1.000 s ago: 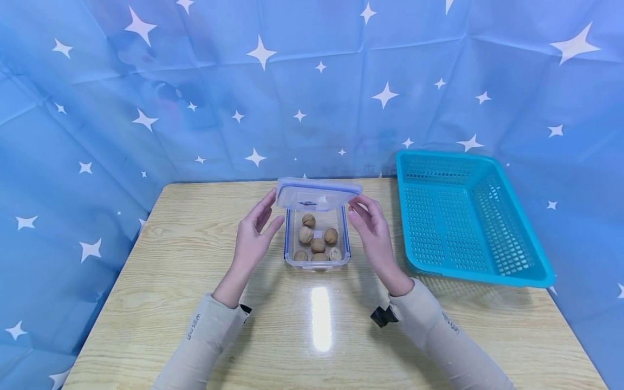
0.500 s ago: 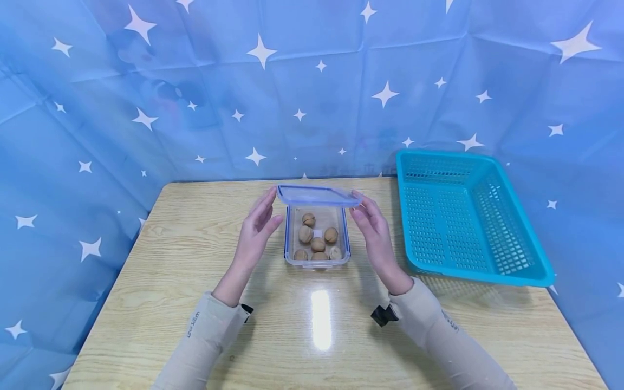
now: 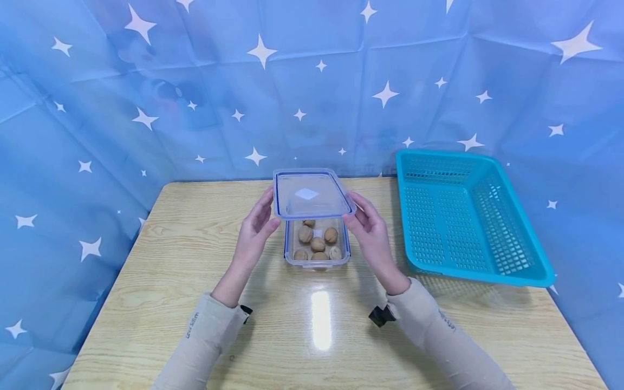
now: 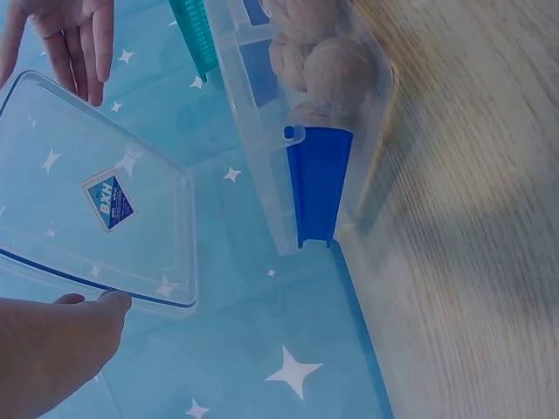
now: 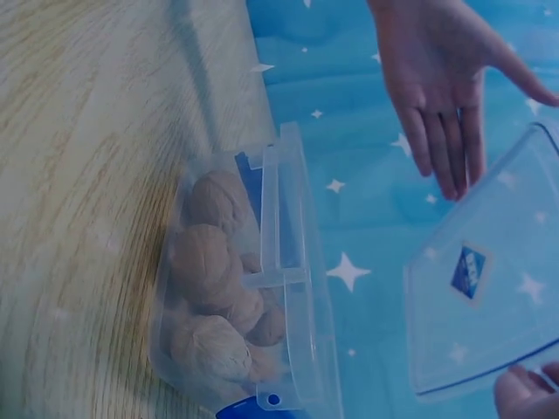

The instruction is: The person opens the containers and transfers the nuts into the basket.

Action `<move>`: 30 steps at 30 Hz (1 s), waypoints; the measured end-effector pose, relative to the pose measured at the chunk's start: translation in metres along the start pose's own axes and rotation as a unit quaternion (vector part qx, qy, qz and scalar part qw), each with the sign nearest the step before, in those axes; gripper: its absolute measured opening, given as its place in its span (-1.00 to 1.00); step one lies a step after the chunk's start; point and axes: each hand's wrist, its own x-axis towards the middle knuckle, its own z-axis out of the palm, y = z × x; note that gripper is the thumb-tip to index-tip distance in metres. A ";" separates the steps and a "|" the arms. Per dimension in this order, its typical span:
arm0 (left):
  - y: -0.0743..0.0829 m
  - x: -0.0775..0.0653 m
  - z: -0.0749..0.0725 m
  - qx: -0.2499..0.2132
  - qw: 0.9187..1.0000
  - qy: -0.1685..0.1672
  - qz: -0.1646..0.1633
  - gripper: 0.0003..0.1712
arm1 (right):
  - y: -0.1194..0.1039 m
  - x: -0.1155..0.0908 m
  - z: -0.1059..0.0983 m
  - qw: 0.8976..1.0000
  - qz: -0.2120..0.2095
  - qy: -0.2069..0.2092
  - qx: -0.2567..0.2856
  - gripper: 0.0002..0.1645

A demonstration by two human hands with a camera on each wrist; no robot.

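Note:
A clear plastic lid (image 3: 333,203) with a blue seal is held by its two sides above the back part of a clear food container (image 3: 318,264). My left hand (image 3: 254,225) holds the lid's left edge, its thumb at the near corner. At the opposite side, my right hand (image 3: 369,230) has the near right corner between thumb and fingers. In the right wrist view the left hand's (image 5: 437,92) fingers look fairly straight beside the lid (image 5: 489,323). Several walnuts (image 3: 331,235) lie in the container; the lid covers the rearmost one partly. A blue clip (image 4: 319,188) hangs on the container's side.
To the right stands a large turquoise perforated basket (image 3: 439,227) with nothing in it. A wooden table (image 3: 195,244) bears everything, and a blue star-patterned cloth (image 3: 312,81) hangs behind its back edge.
The lid has swung from tilted up at the back, through nearly edge-on, to lying flatter with its near edge lowered over the rear of the container. Both hands have shifted slightly with it.

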 end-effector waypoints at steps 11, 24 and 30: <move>-0.005 0.000 -0.022 0.009 1.000 -0.014 -0.017 -0.26 | 0.005 0.000 0.009 0.999 0.017 -0.040 0.014 -0.27; -0.012 -0.003 -0.068 -0.027 0.995 -0.073 -0.063 -0.10 | 0.017 0.008 0.031 0.990 0.089 -0.105 -0.003 -0.13; -0.013 -0.005 -0.098 -0.007 0.992 -0.105 -0.070 -0.07 | 0.023 0.011 0.050 0.986 0.094 -0.133 -0.041 -0.13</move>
